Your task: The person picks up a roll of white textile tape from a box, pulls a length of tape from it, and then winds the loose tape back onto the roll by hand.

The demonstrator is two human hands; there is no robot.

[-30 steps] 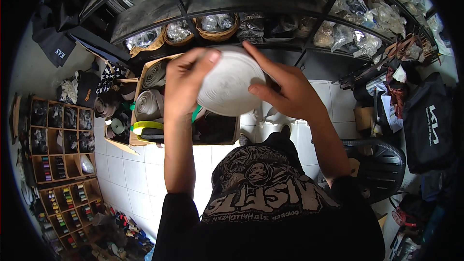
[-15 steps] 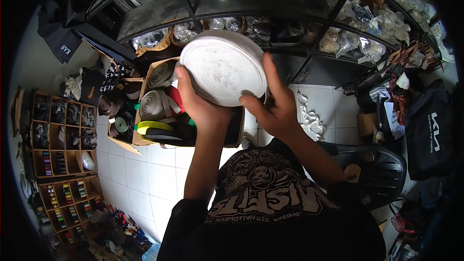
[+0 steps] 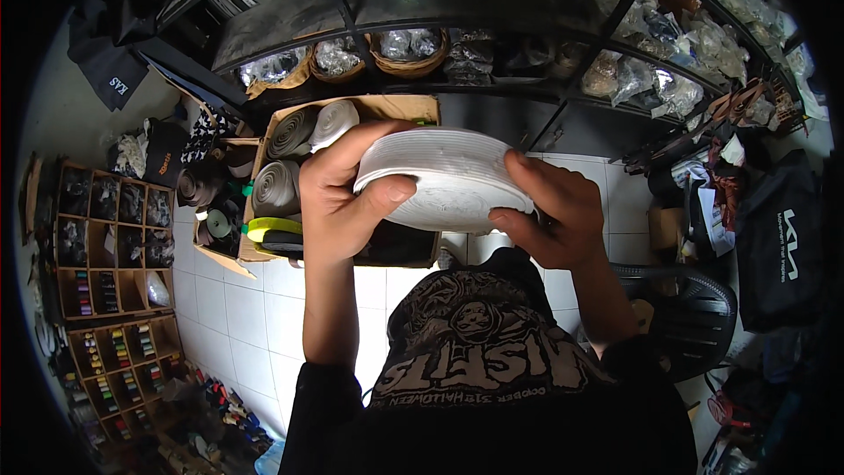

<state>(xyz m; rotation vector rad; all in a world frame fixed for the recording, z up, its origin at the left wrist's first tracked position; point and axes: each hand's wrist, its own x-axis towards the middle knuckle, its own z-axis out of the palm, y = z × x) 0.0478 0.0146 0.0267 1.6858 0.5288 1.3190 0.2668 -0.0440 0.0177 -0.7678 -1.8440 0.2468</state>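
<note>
A big roll of white webbing tape is held up in front of me, tilted so that its ridged outer edge and part of its flat face show. My left hand grips its left side, thumb on the near face and fingers round the far edge. On the right side, my right hand clasps it between thumb and fingers. Below and beyond the roll stands an open cardboard box with several rolls in it, among them a white roll, a grey roll and a yellow one.
Black metal shelving with baskets and plastic-wrapped goods runs along the far side. Wooden pigeonholes with thread spools stand at the left. A black plastic chair is at my right, near a black bag. White tiles cover the floor.
The white roll has come lower and nearer and been tipped, so its outer edge now faces me more. Both hands have shifted their grip, and more of the box's contents shows.
</note>
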